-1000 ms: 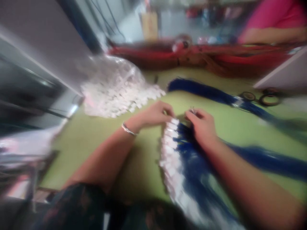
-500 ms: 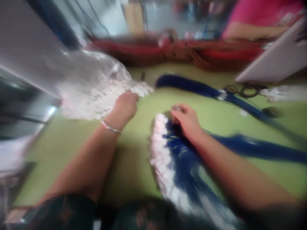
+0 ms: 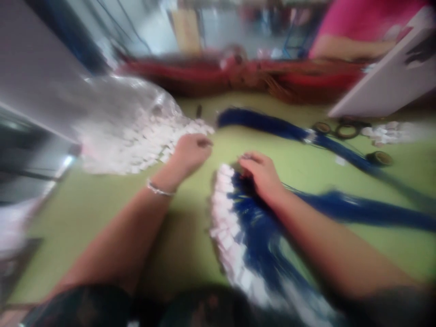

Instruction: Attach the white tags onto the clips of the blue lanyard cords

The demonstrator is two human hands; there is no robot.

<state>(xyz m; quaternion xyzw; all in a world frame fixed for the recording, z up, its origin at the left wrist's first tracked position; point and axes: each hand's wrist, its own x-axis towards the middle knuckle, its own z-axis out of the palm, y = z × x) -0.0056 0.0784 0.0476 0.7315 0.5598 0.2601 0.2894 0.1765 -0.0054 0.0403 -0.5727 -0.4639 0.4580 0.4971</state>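
My left hand (image 3: 194,152) is at the near edge of a heap of small white plastic pieces (image 3: 145,141), its fingers closed together; what is between them is too blurred to make out. Beyond the top end of a curved row of white pieces (image 3: 226,218) with blue wires (image 3: 259,231) fixed to them, my right hand (image 3: 262,172) pinches what appears to be a thin blue wire. A thin strand comes out behind that wrist toward a blue wire bundle (image 3: 357,209) on the right.
A clear plastic bag (image 3: 136,88) lies around the heap. Another tied blue wire bundle (image 3: 262,121) crosses the green table (image 3: 68,227) near tape rolls (image 3: 346,130) and loose white pieces (image 3: 388,132). A co-worker's pink sleeve (image 3: 361,20) shows behind a pale panel (image 3: 391,75).
My left hand has moved right, away from the white heap and closer to my right hand. My right hand stays pinched near the top of the row. The view has shifted slightly.
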